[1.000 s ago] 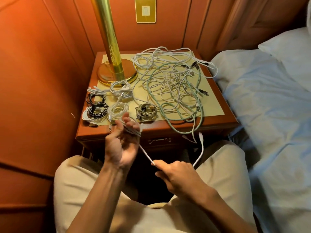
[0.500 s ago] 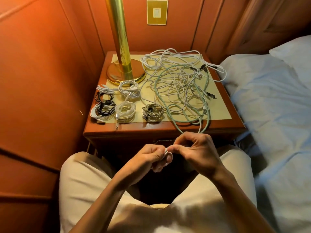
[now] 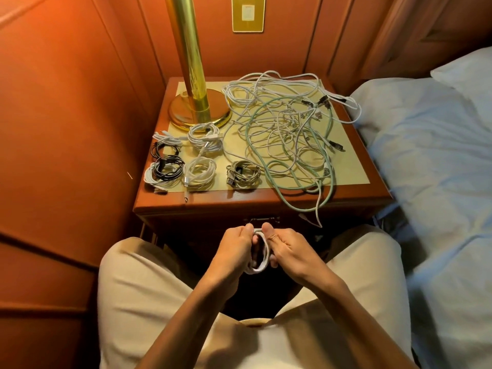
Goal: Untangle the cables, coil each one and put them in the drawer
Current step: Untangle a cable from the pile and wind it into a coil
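The left hand [image 3: 234, 250] and right hand [image 3: 288, 251] both grip one coiled white cable [image 3: 259, 253] just below the nightstand [image 3: 266, 206] front edge; their fingers hide much of the coil. The tangled cables [image 3: 287, 134] lie on the nightstand.

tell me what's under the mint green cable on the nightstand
The mint green cable loops over a tangle of white cables on the nightstand's yellow top. Its near loop hangs past the front edge. Which strands run under it cannot be sorted out.
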`<state>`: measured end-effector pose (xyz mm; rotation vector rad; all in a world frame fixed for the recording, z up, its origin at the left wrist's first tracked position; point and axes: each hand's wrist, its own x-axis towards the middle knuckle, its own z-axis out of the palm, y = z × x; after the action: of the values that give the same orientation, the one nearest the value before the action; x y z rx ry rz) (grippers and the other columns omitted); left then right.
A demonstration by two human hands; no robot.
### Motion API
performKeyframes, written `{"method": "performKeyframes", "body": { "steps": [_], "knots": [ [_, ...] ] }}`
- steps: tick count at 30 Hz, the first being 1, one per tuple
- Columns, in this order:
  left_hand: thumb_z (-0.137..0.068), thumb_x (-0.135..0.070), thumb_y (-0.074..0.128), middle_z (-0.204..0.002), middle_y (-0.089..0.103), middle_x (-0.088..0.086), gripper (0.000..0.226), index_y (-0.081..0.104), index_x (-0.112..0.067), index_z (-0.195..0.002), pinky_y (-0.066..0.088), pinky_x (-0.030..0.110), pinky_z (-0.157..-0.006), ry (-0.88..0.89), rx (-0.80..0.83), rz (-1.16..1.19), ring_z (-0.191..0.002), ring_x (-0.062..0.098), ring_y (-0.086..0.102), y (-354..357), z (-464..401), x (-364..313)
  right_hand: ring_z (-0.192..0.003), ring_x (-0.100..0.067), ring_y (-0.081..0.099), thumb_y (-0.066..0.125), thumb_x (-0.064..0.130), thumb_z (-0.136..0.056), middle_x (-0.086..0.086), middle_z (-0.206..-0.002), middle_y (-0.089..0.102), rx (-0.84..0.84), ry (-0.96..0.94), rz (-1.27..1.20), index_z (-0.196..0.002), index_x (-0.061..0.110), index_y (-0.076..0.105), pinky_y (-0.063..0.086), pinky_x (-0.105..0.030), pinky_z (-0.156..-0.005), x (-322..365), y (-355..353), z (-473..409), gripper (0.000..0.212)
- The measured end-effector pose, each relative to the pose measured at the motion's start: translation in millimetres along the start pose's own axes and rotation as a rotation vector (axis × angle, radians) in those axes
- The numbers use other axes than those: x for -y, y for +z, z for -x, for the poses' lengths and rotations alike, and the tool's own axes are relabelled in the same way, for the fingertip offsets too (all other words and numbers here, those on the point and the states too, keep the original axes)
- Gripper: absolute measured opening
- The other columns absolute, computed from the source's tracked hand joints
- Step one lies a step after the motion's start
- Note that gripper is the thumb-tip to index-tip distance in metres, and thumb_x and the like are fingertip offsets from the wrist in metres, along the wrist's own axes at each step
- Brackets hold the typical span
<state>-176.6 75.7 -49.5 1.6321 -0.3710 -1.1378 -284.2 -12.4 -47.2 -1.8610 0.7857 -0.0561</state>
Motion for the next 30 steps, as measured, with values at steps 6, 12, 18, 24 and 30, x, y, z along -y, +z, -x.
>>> {"method": "performKeyframes", "body": {
  "steps": [6, 12, 18, 24, 30],
  "knots": [
    [-0.106, -0.032, 0.037, -0.058, 0.050, -0.010, 0.045, 0.055, -0.017, -0.068, 0.035, 0.028, -0.061, 0.209, 0.017, -0.209, -0.056, 0.005, 0.043, -14, -8, 12, -0.066, -0.011, 0.057, 0.036, 0.047, -0.104, 0.007, -0.070, 0.060, -0.056, -0.075, 0.217, -0.074, 0.027, 0.056, 0.048, -0.042, -0.068, 2, -1, 0, 0.041],
    [-0.102, -0.047, 0.035, -0.061, 0.048, -0.015, 0.043, 0.053, -0.018, -0.077, 0.035, 0.025, -0.059, 0.371, 0.263, -0.504, -0.058, 0.004, 0.043, -37, -7, 17, -0.075, -0.012, 0.062, 0.038, 0.041, -0.105, 0.002, -0.079, 0.066, 0.020, -0.130, 0.213, -0.094, 0.016, 0.069, 0.051, -0.040, -0.074, 2, -16, -5, 0.042],
    [-0.101, -0.041, 0.040, -0.057, 0.044, -0.012, 0.037, 0.048, -0.017, -0.074, 0.031, 0.020, -0.050, 0.389, 0.228, -0.280, -0.051, 0.006, 0.037, -35, 2, 7, -0.083, -0.007, 0.064, 0.058, 0.029, -0.099, 0.008, -0.086, 0.066, -0.139, -0.159, -0.047, -0.098, 0.027, 0.062, 0.056, -0.030, -0.076, 6, -19, -4, 0.005],
    [-0.101, -0.038, 0.045, -0.053, 0.031, 0.000, 0.037, 0.043, -0.010, -0.076, 0.021, 0.021, -0.041, 0.333, 0.242, 0.075, -0.043, 0.011, 0.022, -29, 6, -13, -0.102, -0.009, 0.055, 0.071, 0.020, -0.090, 0.010, -0.102, 0.061, -0.201, -0.183, 0.092, -0.093, 0.025, 0.073, 0.049, -0.028, -0.088, 3, -12, 3, 0.006],
    [-0.097, -0.043, 0.038, -0.057, 0.049, -0.007, 0.040, 0.050, -0.014, -0.073, 0.033, 0.024, -0.051, 0.404, 0.147, -0.247, -0.051, 0.006, 0.042, -21, -2, -3, -0.084, -0.010, 0.065, 0.069, 0.019, -0.092, 0.006, -0.087, 0.070, -0.149, -0.170, 0.005, -0.092, 0.019, 0.079, 0.055, -0.032, -0.077, 9, -9, 11, 0.010]
  ]
}}
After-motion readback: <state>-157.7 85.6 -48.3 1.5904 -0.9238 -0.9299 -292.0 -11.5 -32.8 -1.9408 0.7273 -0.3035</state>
